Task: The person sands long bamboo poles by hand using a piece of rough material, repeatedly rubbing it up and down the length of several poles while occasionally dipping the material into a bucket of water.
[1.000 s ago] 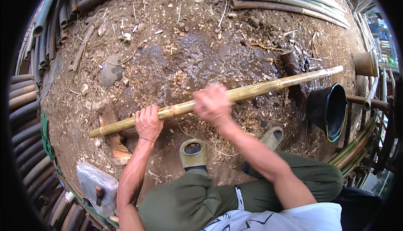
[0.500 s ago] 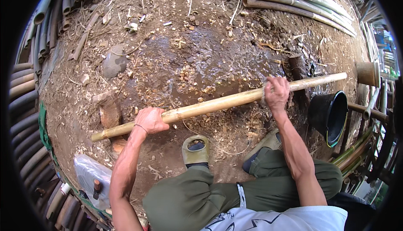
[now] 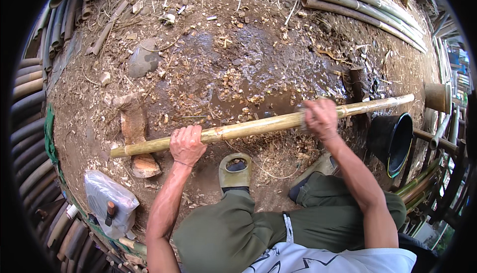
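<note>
A long yellow bamboo pole (image 3: pixel 258 127) lies slanting across in front of me, its right end farther away. My left hand (image 3: pixel 188 144) grips it near the left end, knuckles on top. Farther right, my right hand (image 3: pixel 320 117), slightly blurred, is wrapped over the pole. Something greyish shows at its fingers; its kind cannot be made out. Wet, shiny streaks run along the bamboo near this hand. Beneath the left end is a rough wooden block (image 3: pixel 133 124); toward the right end stands a dark wooden post (image 3: pixel 356 82).
A black bucket (image 3: pixel 376 139) lies tilted right of the pole, near a brown pot (image 3: pixel 436 98). At left sits a clear plastic bag (image 3: pixel 112 191) with a wooden-handled tool (image 3: pixel 110 209) on it. Stacked bamboo (image 3: pixel 367 5) and a stone (image 3: pixel 143 63) lie beyond, on chip-strewn, muddy ground.
My right hand has slid a little leftward along the pole. My left hand has turned so its knuckles face up, and the pole shows a wetter, greener side. The view has shifted slightly.
</note>
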The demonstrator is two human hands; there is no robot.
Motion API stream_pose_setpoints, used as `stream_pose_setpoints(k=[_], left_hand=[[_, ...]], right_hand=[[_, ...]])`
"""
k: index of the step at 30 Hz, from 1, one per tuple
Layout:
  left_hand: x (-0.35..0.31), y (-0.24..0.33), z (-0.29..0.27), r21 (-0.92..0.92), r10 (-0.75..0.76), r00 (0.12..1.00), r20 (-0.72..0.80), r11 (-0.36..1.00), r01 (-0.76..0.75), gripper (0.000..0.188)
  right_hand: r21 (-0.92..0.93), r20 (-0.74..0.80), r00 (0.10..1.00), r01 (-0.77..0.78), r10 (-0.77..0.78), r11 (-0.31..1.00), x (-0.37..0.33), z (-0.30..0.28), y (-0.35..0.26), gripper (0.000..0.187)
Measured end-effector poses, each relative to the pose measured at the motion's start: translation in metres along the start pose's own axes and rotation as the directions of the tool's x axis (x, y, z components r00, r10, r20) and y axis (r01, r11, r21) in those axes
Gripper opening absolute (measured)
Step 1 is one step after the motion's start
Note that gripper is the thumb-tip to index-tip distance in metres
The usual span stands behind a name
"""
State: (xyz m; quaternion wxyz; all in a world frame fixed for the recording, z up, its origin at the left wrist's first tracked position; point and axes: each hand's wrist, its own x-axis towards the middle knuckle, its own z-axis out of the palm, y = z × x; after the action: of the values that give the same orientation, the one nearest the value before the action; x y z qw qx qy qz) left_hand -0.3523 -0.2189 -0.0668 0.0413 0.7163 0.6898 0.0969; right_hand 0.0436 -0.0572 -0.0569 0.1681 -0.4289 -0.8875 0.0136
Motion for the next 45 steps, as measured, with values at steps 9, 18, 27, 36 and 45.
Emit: stream_pose_setpoints(k=[9, 18, 27, 36, 45], left_hand=[[0.026, -0.003, -0.020, -0.156, -0.070, 0.977, 0.200, 0.982, 0.103, 0.012], [0.063, -0.031, 0.006, -0.267, -0.036, 0.753, 0.657, 0.923, 0.278, 0.046], [0.050, -0.031, -0.022, -0.244, -0.076, 0.718, 0.692, 0.912, 0.331, 0.047], [-0.038, -0.023, -0.086, -0.769, -0.170, 0.837, 0.519, 0.334, 0.545, 0.025], [-0.052, 0.011, -0.128, -0.934, -0.394, 0.901, 0.180, -0.355, 0.031, 0.026]], right_hand=[[0.187, 0.104, 0.993, 0.043, -0.063, 0.982, 0.053, 0.061, -0.184, 0.031], [0.211, 0.353, 0.887, 0.236, -0.299, 0.949, 0.025, 0.033, 0.026, 0.040], [-0.050, 0.637, 0.765, 0.170, -0.100, 0.984, 0.093, -0.025, -0.011, 0.048], [0.281, 0.334, 0.826, 0.372, -0.454, 0.885, 0.131, 0.070, -0.310, 0.048], [0.328, 0.328, 0.830, 0.348, -0.451, 0.878, 0.130, 0.088, -0.340, 0.048]])
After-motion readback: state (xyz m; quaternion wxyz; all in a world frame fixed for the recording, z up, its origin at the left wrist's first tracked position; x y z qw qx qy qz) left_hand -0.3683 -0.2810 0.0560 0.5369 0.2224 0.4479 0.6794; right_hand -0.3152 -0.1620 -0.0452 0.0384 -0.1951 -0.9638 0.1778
